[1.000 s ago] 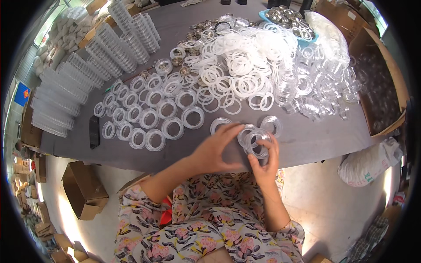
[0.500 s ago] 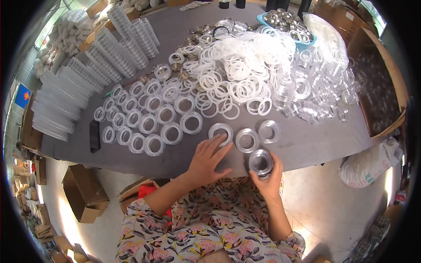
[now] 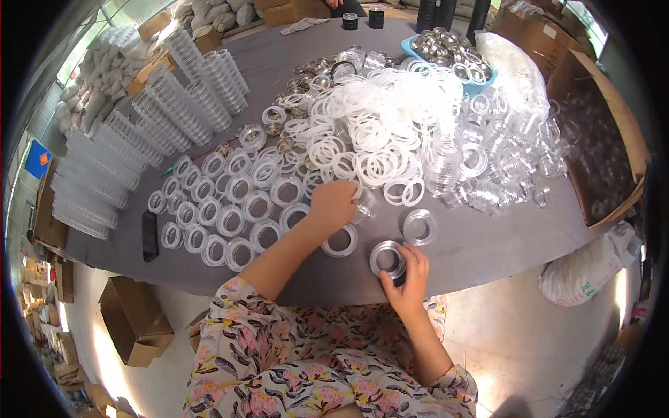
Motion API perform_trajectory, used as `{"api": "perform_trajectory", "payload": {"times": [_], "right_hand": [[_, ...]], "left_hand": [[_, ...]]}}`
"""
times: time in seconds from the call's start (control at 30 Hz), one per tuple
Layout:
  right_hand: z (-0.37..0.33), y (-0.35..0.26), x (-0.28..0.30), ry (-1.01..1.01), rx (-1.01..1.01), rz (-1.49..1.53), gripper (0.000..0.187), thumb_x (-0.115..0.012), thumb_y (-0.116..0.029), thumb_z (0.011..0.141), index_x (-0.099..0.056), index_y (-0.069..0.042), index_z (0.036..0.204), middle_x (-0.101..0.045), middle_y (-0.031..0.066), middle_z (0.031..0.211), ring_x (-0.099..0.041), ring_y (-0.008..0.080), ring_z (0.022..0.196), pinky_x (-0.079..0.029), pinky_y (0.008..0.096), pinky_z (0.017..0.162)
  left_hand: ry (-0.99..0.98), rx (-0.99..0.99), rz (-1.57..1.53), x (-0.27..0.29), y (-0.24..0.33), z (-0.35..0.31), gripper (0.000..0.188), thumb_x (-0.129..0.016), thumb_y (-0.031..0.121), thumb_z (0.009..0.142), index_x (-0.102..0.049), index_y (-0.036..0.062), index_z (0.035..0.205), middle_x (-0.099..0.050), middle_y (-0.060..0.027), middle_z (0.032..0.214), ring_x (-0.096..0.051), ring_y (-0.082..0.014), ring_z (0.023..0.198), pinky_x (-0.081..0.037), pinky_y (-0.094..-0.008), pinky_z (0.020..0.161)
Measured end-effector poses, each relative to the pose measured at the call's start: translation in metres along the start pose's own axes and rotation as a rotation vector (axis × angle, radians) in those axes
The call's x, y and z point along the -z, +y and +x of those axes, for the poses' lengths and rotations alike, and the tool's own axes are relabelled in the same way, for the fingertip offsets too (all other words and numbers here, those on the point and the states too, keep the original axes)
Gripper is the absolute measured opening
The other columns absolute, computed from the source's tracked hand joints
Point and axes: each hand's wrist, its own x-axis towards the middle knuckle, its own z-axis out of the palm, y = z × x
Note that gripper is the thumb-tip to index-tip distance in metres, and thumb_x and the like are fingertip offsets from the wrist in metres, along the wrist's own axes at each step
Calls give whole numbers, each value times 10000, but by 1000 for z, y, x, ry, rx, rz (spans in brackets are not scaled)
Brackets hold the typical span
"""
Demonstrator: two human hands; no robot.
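Note:
My left hand (image 3: 336, 203) is at the near edge of the white ring pile, its fingers closed and partly hidden. A tilted, blurred clear plastic ring (image 3: 366, 207) shows at its fingertips. Close to the table's front edge, my right hand (image 3: 410, 275) grips another clear plastic ring (image 3: 377, 261) between thumb and fingers, with something dark beneath it. Below my left hand lies a loose clear ring (image 3: 339, 252). One more clear ring (image 3: 419, 240) lies just beyond my right hand.
Rows of clear rings (image 3: 231, 221) lie left of my left arm, with tall clear stacks (image 3: 164, 104) behind. Flat white rings (image 3: 376, 129) heap mid-table. A blue basin (image 3: 481, 88) of metal rings stands behind; a cardboard box (image 3: 624, 132) is right. A dark phone-like slab (image 3: 150, 237) lies left.
My left hand has moved forward to the white pile, with a clear ring from the near group now at its fingers. My right hand has shifted slightly left with its ring.

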Motion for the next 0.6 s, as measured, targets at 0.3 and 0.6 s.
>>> {"api": "perform_trajectory", "payload": {"times": [0.3, 0.6], "right_hand": [[33, 24, 13, 100, -163, 27, 595, -719, -188, 729, -490, -55, 1263, -422, 230, 1339, -383, 422, 1241, -292, 491, 1033], [31, 31, 10, 69, -118, -65, 467, -681, -161, 770, -543, -62, 1204, -484, 177, 1298, -415, 382, 1235, -318, 452, 1029]], "left_hand": [[203, -61, -208, 20, -7, -17, 151, -650, 130, 808, -685, 70, 942, -642, -94, 816, -627, -249, 727, -484, -332, 644], [585, -468, -210, 32, 12, -22, 104, -646, 98, 754, -642, 80, 855, -610, -48, 850, -583, -240, 721, -455, -369, 636]]}}
